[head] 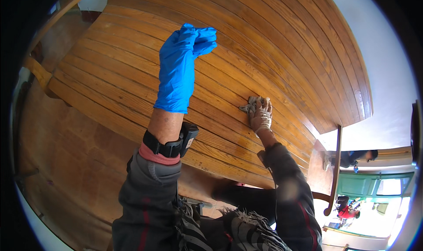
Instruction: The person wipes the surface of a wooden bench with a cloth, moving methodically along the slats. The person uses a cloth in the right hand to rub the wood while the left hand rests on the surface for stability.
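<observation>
A long slatted bench of varnished wood (132, 89) stretches before me, its slatted backrest (277, 29) at the far side. My left hand (183, 59), in a blue disposable glove, is over the slats at the upper middle. Its fingers are bent and drawn together, and nothing shows in them. Down on the seat slats, further right, my right hand (261, 117) presses a crumpled grey cloth (252, 103). The thin whitish glove on that hand is torn and bunched, baring some skin. Darker, wet-looking patches mark the slats near it.
Wooden armrests bound the bench at the left (38, 67) and right (335, 171). A tiled floor (89, 152) lies in front. At the far right are a person in dark clothes (350, 158), a green door (357, 185) and a person in red (347, 213) in bright light outside.
</observation>
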Available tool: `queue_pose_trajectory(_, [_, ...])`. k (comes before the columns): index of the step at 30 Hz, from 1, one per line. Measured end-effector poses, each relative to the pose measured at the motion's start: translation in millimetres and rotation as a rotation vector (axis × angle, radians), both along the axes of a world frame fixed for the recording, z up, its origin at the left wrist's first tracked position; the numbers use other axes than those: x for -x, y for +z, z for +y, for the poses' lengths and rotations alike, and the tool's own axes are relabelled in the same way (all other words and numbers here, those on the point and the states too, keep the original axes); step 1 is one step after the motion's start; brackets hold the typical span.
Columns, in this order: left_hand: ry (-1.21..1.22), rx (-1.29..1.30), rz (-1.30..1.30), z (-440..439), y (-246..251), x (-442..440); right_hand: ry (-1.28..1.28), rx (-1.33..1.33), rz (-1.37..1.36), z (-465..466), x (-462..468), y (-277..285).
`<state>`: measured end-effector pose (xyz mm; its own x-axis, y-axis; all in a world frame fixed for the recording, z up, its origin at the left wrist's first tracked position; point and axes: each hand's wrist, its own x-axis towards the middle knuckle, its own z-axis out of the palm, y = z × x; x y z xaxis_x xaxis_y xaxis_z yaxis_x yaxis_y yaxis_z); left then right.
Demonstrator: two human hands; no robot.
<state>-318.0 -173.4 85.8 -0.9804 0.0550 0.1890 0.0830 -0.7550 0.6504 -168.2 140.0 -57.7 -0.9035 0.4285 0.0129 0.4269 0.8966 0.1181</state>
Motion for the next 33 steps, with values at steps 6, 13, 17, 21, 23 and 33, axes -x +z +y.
queue_pose_trajectory(6, [-0.005, 0.05, 0.018, -5.0, 5.5, -1.1, 0.002, -0.048, 0.089, 6.1, 27.9, 3.7])
queue_pose_trajectory(13, [-0.005, 0.11, -0.017, -6.3, 10.9, -2.7, -0.019, -0.135, 0.162, 19.4, 60.9, 15.0])
queue_pose_trajectory(17, [-0.004, 0.117, -0.029, -7.4, 11.6, -3.4, 0.019, -0.215, 0.148, 29.5, 72.3, 16.9])
queue_pose_trajectory(21, [-0.012, 0.139, -0.012, -6.3, 11.4, -5.2, -0.016, -0.204, 0.046, 31.9, 74.5, 17.5])
queue_pose_trajectory(23, [-0.017, 0.123, -0.002, -6.1, 11.4, -5.4, 0.001, -0.131, 0.03, 32.4, 72.8, 18.6])
queue_pose_trajectory(33, [-0.037, 0.022, -0.026, -7.8, 9.7, -2.9, 0.153, 0.056, 0.124, 22.0, 3.9, -2.3])
